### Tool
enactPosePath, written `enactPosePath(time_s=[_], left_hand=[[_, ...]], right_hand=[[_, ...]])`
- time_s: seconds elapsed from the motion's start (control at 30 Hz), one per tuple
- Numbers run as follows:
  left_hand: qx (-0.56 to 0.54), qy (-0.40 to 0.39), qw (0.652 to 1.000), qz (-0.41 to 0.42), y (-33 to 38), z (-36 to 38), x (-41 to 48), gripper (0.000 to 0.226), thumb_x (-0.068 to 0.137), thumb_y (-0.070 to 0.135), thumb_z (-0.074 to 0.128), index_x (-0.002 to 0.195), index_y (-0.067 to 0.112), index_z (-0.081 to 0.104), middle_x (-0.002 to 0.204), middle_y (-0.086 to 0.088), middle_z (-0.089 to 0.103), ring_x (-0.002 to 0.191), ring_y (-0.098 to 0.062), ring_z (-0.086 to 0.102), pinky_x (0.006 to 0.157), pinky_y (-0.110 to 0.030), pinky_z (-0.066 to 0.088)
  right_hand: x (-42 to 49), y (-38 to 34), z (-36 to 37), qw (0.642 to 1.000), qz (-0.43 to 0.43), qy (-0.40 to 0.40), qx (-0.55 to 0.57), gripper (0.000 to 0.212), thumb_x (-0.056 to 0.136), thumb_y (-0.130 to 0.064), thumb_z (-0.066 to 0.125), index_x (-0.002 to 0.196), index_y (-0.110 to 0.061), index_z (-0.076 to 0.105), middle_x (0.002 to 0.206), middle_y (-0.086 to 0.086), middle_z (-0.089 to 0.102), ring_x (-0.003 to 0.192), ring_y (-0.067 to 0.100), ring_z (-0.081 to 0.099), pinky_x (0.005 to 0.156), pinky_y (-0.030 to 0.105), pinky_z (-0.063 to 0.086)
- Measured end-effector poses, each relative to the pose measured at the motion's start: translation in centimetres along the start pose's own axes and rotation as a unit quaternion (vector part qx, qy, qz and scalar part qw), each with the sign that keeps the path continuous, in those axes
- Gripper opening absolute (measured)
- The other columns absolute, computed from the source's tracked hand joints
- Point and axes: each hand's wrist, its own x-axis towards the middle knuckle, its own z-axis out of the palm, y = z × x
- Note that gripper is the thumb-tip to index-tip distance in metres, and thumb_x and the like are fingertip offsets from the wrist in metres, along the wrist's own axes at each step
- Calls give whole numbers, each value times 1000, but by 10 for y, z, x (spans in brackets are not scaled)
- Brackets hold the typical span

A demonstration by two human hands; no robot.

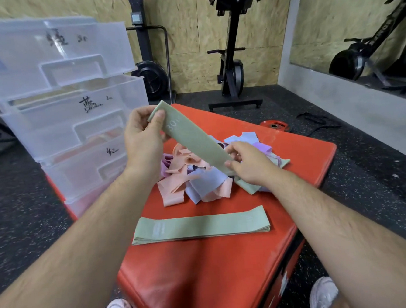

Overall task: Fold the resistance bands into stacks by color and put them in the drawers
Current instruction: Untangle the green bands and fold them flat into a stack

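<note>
Broad bare strip of red worktop [206, 275] between the near edge and the folded green stack [202, 224]. Narrow free strip between that stack and the tangled pile of bands [194, 181]. Shut off on the left by the drawer unit [72, 115], just beside the worktop. Above the pile, barred slantwise by a green band [193, 142] gripped at its ends by the left hand [142, 139] and right hand [249, 167]. Bare worktop right of the pile.
</note>
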Motion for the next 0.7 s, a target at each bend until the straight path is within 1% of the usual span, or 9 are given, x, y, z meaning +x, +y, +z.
enactPosePath(time_s=[0.03,0.1,0.17,0.27,0.33,0.47,0.53,0.6,0.7], left_hand=[[4,5,1000,-5,0,-4,0,4,97,11,60,96,15,60,94,-4,62,86,-16,64,77,-41,58],[16,14,1000,-15,-2,-13,3,8,97,12,60,92,18,60,92,-1,63,84,-14,66,77,-38,60],[43,21,999,-20,-4,-25,6,9,97,13,61,91,20,59,92,1,65,84,-13,67,74,-33,60],[130,38,990,-48,-9,-46,12,12,97,15,60,88,21,56,92,1,65,87,-17,65,75,-32,55],[202,24,975,-88,-15,-63,12,15,96,12,59,86,21,53,92,-3,64,90,-25,65,77,-37,56],[322,-65,932,-152,-24,-93,-4,21,88,1,62,100,17,53,89,-8,65,79,-25,63,78,-42,55],[375,-134,902,-168,-27,-104,-15,31,85,0,61,107,22,58,84,-6,62,72,-24,59,73,-38,52],[452,-190,856,-163,-28,-114,-26,30,83,1,61,98,26,66,83,-4,61,71,-22,57,68,-32,48],[537,-239,797,-136,-32,-124,-40,25,79,4,63,89,25,70,80,5,63,73,-15,58,60,-20,43]], right_hand=[[-1,1,3,1000,0,-3,-23,7,93,-18,65,97,-18,59,94,-2,54,80,16,52,74,31,41],[-2,2,3,999,8,8,-38,12,96,-21,62,86,-19,56,91,-3,56,83,18,52,71,31,37],[-3,1,-4,999,27,27,-22,10,97,-25,60,88,-22,57,88,-6,60,81,15,55,68,29,37],[-8,6,-23,998,51,34,17,12,96,-31,64,94,-19,62,72,-8,56,63,10,50,53,22,36],[-13,11,-36,999,48,22,3,15,95,-35,64,91,-20,63,62,-8,49,55,12,43,52,29,32],[-32,8,-47,999,33,-20,-14,12,95,-32,63,91,-21,65,67,-8,53,59,11,46,55,28,35],[-42,5,-45,997,33,-61,-36,12,95,-37,63,88,-26,64,73,-8,57,63,10,49,60,30,41],[-51,5,-41,991,35,-107,-75,14,93,-43,64,87,-30,64,77,-7,61,68,10,53,67,32,46],[-64,3,-29,981,38,-164,-95,15,93,-41,65,87,-27,64,76,-6,59,70,12,52,65,30,42]])
